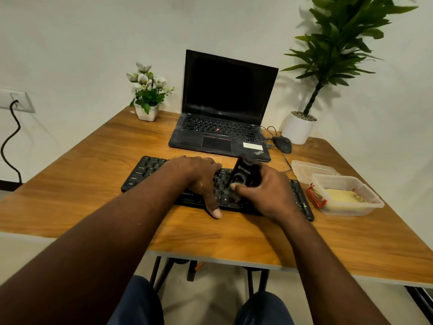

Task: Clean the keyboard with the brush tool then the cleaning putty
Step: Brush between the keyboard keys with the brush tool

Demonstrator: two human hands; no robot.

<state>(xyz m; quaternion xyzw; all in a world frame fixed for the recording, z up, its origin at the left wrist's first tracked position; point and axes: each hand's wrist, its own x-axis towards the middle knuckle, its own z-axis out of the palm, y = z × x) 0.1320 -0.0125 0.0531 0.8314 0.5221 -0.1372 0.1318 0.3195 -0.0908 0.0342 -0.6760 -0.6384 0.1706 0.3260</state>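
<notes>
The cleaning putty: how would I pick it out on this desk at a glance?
Start at the wooden table and find the black keyboard near its front edge. Just right of it sits a clear tub holding the pale yellow putty. Unlike the bare clear lid behind it, it has a red clip.

The keyboard point(145, 170) lies on the table point(82, 184), the laptop point(225, 90) behind it. A tub point(372, 205) sits right of the keyboard, its lid point(309, 167) just behind.
</notes>
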